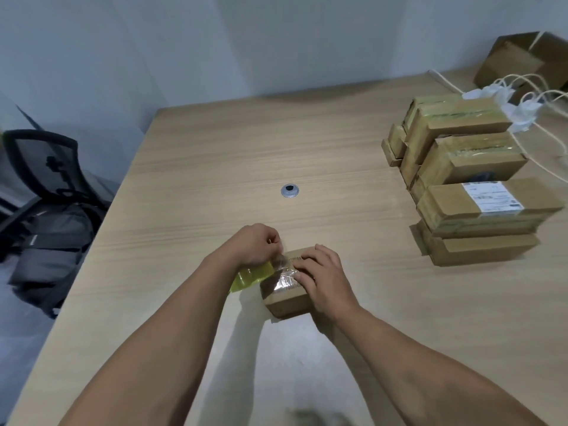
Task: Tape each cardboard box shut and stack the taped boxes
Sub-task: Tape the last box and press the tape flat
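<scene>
I'm taping at the table (215,149), finished stack (467,192) sitting far right. Sealing the small box (289,299) front-centre: brown, glossy clear strip wrinkling across its top. My right hand (322,278) pressing it flat, fingers straight; left hand (252,244) gripping the yellow tape roll (250,276) alongside. Next probably needing a clean tear.

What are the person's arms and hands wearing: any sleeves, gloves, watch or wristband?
Nothing that shows. The left forearm and right forearm are bare to the frame's edge, with no sleeve in view. The left hand and right hand are ungloved; neither wrist carries a watch or band. Rings are too small to tell.
</scene>
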Demonstrator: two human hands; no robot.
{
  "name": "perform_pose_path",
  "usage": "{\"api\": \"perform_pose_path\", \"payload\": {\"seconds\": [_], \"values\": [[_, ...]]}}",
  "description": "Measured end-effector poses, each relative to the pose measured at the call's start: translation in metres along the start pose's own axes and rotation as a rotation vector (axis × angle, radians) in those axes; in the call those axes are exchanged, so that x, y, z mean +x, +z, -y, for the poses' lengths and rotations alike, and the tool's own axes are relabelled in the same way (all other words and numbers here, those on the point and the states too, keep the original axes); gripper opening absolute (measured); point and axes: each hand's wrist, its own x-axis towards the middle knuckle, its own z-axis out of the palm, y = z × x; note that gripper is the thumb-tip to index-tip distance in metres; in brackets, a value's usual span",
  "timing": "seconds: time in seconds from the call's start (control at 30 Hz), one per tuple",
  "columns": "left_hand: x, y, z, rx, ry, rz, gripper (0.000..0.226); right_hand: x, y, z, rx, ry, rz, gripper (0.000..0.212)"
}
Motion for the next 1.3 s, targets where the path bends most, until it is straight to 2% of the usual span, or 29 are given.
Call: {"api": "perform_pose_path", "payload": {"seconds": [0.1,0.2,0.3,0.37,0.4,0.5,0.6,0.7,0.8,0.9,1.03,1.13,1.3], "values": [[0.008,-0.004,-0.016,0.128,0.032,0.097,0.017,-0.003,0.001,-0.003,0.142,0.068,-0.048,0.012],[0.018,-0.003,-0.035,0.173,0.053,0.196,0.014,-0.004,-0.007,-0.002,0.254,0.189,0.007,0.008],[0.028,0.004,-0.051,0.23,0.046,0.304,0.012,-0.007,-0.011,-0.004,0.296,0.257,0.014,0.017],[0.034,0.008,-0.059,0.256,0.04,0.344,0.015,-0.008,-0.009,-0.01,0.315,0.298,-0.025,0.011],[0.038,0.009,-0.063,0.26,0.039,0.353,0.016,-0.01,-0.01,-0.012,0.341,0.319,-0.021,0.006],[0.047,0.014,-0.07,0.281,0.028,0.378,0.014,-0.013,-0.01,-0.023,0.449,0.348,-0.004,0.014],[0.055,0.019,-0.072,0.288,-0.005,0.403,0.014,-0.013,-0.015,-0.025,0.592,0.412,0.034,0.011],[0.061,0.024,-0.076,0.244,-0.045,0.405,0.013,-0.014,-0.02,-0.026,0.645,0.446,0.043,0.026],[0.065,0.026,-0.079,0.232,-0.07,0.414,0.013,-0.014,-0.02,-0.028,0.696,0.489,0.058,0.03],[0.066,0.027,-0.083,0.242,-0.093,0.401,0.023,-0.014,-0.024,-0.027,0.756,0.515,0.064,0.029],[0.064,0.031,-0.09,0.403,-0.115,0.398,0.039,-0.01,-0.031,-0.02,0.735,0.572,0.055,0.039],[0.064,0.032,-0.09,0.447,-0.149,0.406,0.036,-0.007,-0.034,-0.017,0.727,0.633,-0.045,0.018],[0.059,0.036,-0.095,0.48,-0.144,0.386,0.04,-0.007,-0.035,-0.016,0.684,0.718,-0.127,0.018]]}}
